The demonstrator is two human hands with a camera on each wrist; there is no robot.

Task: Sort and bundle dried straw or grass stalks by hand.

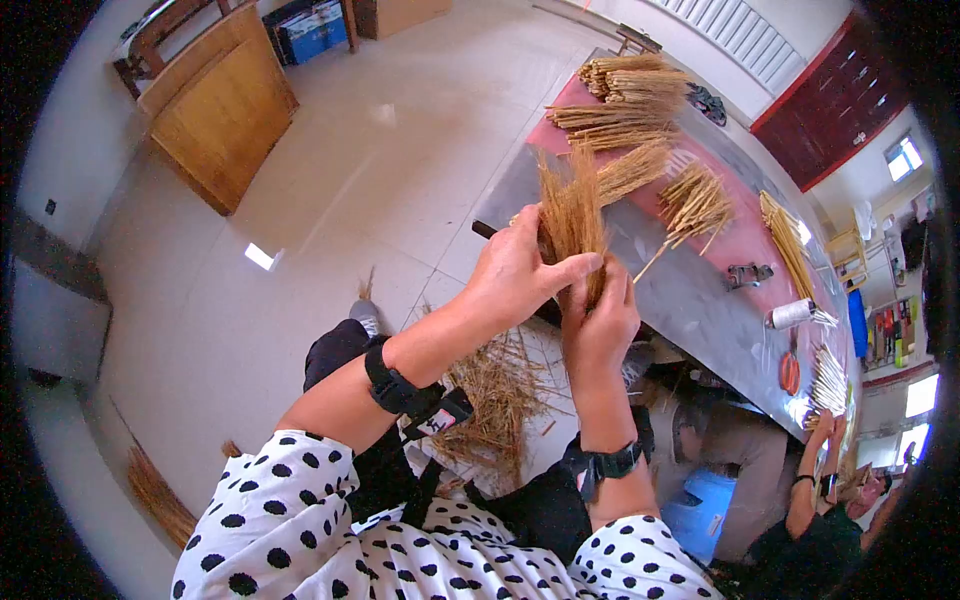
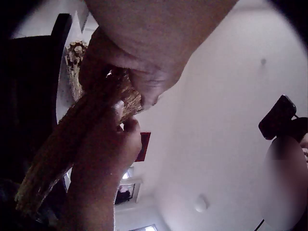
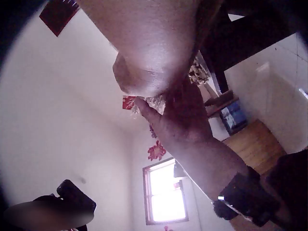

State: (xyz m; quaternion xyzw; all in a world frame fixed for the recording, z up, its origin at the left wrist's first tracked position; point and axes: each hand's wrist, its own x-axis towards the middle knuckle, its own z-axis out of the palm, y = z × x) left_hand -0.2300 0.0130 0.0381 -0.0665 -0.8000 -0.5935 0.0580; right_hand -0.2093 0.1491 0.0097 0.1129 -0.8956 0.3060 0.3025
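The work in hand looks partway along: the person holds one straw bundle [image 1: 572,215] up in front of the body, beside the near edge of the table [image 1: 665,290]. The left hand [image 1: 515,270] has its fingers curled around the bundle, its thumb reaching across toward the right hand [image 1: 600,325], whose fingers close around the bundle's lower part. Whether any tie goes around the straw cannot be told, since the hands cover its middle. Judging by how things lie, gathering is done for several others: stacked bundles [image 1: 635,85] rest at the table's far end, and a separate bundle [image 1: 695,205] lies nearer, on the pink part of the top. What seems left is finishing the held bundle and perhaps binding it (a white spool [image 1: 792,314] stands on the table, with a red-handled tool [image 1: 790,373], probably scissors, near it). Loose straw [image 1: 500,400] lies heaped on the floor below the arms, probably offcuts or stock not yet sorted. As for containers, a blue bucket [image 1: 700,510] is on the floor under the table's near side, and its contents cannot be made out. Across the room are a blue box [image 1: 312,35] and a brown box [image 1: 400,15]; what either holds does not show.
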